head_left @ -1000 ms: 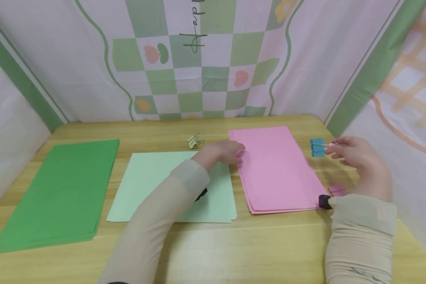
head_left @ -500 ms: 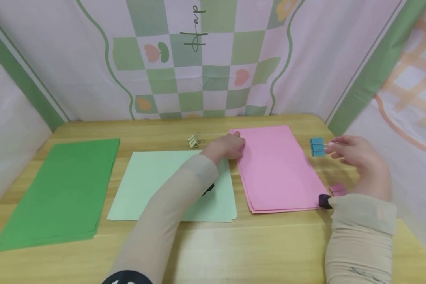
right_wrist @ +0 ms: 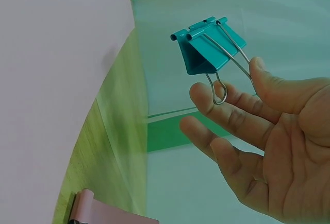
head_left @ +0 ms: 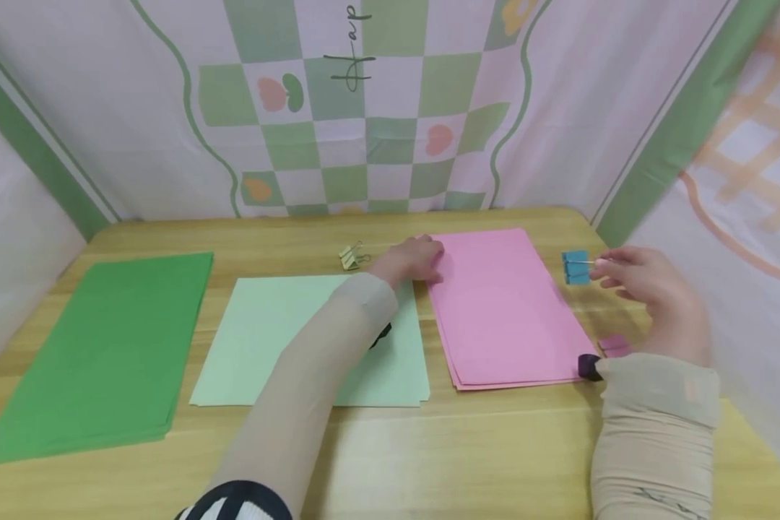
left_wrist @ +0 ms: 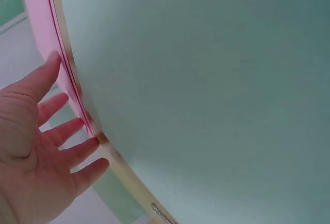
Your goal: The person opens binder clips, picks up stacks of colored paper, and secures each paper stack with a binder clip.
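Note:
My left hand (head_left: 412,260) touches the far left corner of the pink paper stack (head_left: 507,310). In the left wrist view its fingers are spread and fairly straight, with thumb and fingertips along the stack's edge. To the right, my right hand (head_left: 643,282) holds a blue binder clip (head_left: 575,267) by its wire handles, up off the table. The right wrist view shows the clip's (right_wrist: 211,49) thumb-side handle against my thumb, its other handle looped near my fingers. A pale green paper stack (head_left: 279,325) lies under my left forearm.
A dark green paper stack (head_left: 104,347) lies at the left. A pale yellow binder clip (head_left: 351,258) stands near the back of the wooden table (head_left: 442,462). A pink binder clip (head_left: 614,346) lies beside the pink stack, near my right wrist. Patterned cloth (head_left: 338,144) hangs behind.
My left hand has moved slightly back, from the pink stack's left side to its far left corner. The right hand keeps holding the blue binder clip in about the same place.

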Motion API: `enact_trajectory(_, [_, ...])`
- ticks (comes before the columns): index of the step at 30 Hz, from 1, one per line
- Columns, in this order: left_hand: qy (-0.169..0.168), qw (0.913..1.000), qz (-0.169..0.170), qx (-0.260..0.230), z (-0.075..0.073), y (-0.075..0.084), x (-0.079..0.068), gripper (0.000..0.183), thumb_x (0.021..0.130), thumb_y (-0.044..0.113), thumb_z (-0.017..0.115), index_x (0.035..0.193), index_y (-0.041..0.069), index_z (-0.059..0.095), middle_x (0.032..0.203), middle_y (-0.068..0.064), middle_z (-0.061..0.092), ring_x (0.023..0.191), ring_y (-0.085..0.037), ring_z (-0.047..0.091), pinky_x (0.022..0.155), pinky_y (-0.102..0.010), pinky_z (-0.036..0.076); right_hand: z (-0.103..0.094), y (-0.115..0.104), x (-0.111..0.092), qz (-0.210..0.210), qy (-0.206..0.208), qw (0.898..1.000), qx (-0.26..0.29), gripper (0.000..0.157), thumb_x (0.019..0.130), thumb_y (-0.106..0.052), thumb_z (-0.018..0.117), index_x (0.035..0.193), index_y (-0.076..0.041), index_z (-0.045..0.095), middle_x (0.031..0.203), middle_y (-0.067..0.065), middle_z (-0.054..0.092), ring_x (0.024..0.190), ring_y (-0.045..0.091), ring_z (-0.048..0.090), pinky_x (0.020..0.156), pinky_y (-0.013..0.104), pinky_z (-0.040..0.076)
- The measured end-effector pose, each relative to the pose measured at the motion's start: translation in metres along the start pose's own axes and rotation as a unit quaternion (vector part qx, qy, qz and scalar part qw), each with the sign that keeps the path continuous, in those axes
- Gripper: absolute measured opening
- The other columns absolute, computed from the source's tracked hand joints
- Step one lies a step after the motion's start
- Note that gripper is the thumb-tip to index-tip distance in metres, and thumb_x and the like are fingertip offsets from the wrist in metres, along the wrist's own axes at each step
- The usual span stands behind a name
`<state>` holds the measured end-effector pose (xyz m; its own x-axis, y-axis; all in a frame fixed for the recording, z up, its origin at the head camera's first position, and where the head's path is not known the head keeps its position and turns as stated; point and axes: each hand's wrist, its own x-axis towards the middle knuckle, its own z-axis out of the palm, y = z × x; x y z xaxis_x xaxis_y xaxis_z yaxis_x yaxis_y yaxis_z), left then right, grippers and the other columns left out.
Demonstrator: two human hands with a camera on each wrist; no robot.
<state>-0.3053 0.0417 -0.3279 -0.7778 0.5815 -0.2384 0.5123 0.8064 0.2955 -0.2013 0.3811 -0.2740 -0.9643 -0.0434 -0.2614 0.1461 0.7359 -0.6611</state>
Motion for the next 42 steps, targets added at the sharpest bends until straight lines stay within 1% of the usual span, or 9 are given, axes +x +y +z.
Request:
enact_trajectory(3, [-0.002,1.0,-0.005,-0.002,-0.002,-0.004,0.004,0.056,0.094,0.036,0.068,0.138,0.007,0.049,0.139,-0.012,0.053,0.127,-0.026,0.05,0.113,-0.038,0.041,0.0,-0.001,0.001,-0.003,-0.001,1.0,0.0,0.059,0.107,-0.029,0.041,0.144,0.015,0.028,0.081,-0.039,0.051,0.081,-0.017,0.052,0.075,0.014,0.047])
enact_trajectory(8, [-0.032,0.9988,-0.038,0.001,-0.002,-0.014,0.016,0.076,0.092,0.044,0.068,0.151,0.009,0.035,0.153,-0.011,0.043,0.142,-0.025,0.038,0.122,-0.038,0.029,0.004,-0.001,0.005,0.001,-0.003,1.0,0.006,0.058,0.107,-0.03,0.041,0.144,0.014,0.029,0.081,-0.038,0.054,0.081,-0.016,0.053,0.076,0.014,0.047])
enact_trajectory(11, [-0.033,0.9985,-0.041,-0.014,-0.004,-0.016,0.013,0.083,0.09,0.046,0.071,0.153,0.009,0.032,0.156,-0.013,0.037,0.146,-0.028,0.034,0.123,-0.042,0.027,0.005,-0.001,0.007,0.004,-0.004,1.0,0.011,0.058,0.107,-0.03,0.041,0.143,0.014,0.03,0.081,-0.036,0.055,0.081,-0.015,0.054,0.077,0.015,0.047])
enact_trajectory(14, [-0.028,0.9986,-0.038,-0.026,-0.01,-0.014,0.004,0.087,0.088,0.045,0.073,0.153,0.008,0.031,0.156,-0.016,0.035,0.146,-0.032,0.033,0.122,-0.046,0.028,0.005,-0.001,0.008,0.003,-0.004,1.0,0.008,0.058,0.107,-0.029,0.041,0.144,0.014,0.029,0.082,-0.036,0.056,0.081,-0.015,0.054,0.076,0.015,0.047])
enact_trajectory(21, [-0.053,0.9951,-0.073,-0.04,-0.02,-0.002,0.002,0.103,0.088,0.043,0.074,0.161,0.017,0.007,0.168,-0.013,0.008,0.156,-0.033,0.002,0.126,-0.051,0.008,0.001,-0.003,0.009,-0.003,-0.001,1.0,0.002,0.058,0.107,-0.028,0.04,0.144,0.015,0.029,0.081,-0.037,0.055,0.08,-0.015,0.054,0.074,0.013,0.047])
enact_trajectory(23, [-0.064,0.9936,-0.085,-0.039,-0.022,0.002,0.002,0.106,0.088,0.043,0.074,0.161,0.019,0.002,0.169,-0.012,0.003,0.156,-0.032,-0.003,0.126,-0.05,0.006,0.0,-0.003,0.008,-0.001,-0.002,1.0,0.002,0.058,0.107,-0.028,0.041,0.145,0.014,0.028,0.08,-0.038,0.054,0.08,-0.016,0.053,0.074,0.013,0.047])
enact_trajectory(29, [-0.084,0.9892,-0.119,-0.012,-0.025,0.013,0.003,0.111,0.087,0.045,0.074,0.161,0.024,-0.007,0.169,-0.012,-0.001,0.156,-0.031,-0.003,0.126,-0.049,0.01,0.001,-0.003,0.006,0.0,-0.006,1.0,0.002,0.058,0.107,-0.028,0.041,0.144,0.015,0.028,0.078,-0.039,0.054,0.08,-0.017,0.053,0.073,0.012,0.047])
enact_trajectory(34, [-0.085,0.9861,-0.142,-0.009,-0.023,0.018,0.004,0.112,0.086,0.046,0.074,0.16,0.028,-0.008,0.169,-0.009,0.003,0.156,-0.029,0.001,0.126,-0.047,0.014,0.001,-0.003,0.004,-0.001,-0.006,1.0,0.0,0.058,0.107,-0.028,0.04,0.144,0.015,0.028,0.078,-0.038,0.053,0.08,-0.017,0.053,0.073,0.011,0.046])
enact_trajectory(42, [-0.071,0.988,-0.136,-0.017,-0.019,0.016,0.002,0.113,0.086,0.045,0.075,0.16,0.028,-0.008,0.169,-0.01,0.004,0.156,-0.029,0.003,0.127,-0.046,0.011,0.002,-0.003,0.003,0.003,-0.004,1.0,-0.001,0.058,0.107,-0.028,0.04,0.144,0.015,0.029,0.081,-0.037,0.054,0.08,-0.017,0.053,0.074,0.012,0.046])
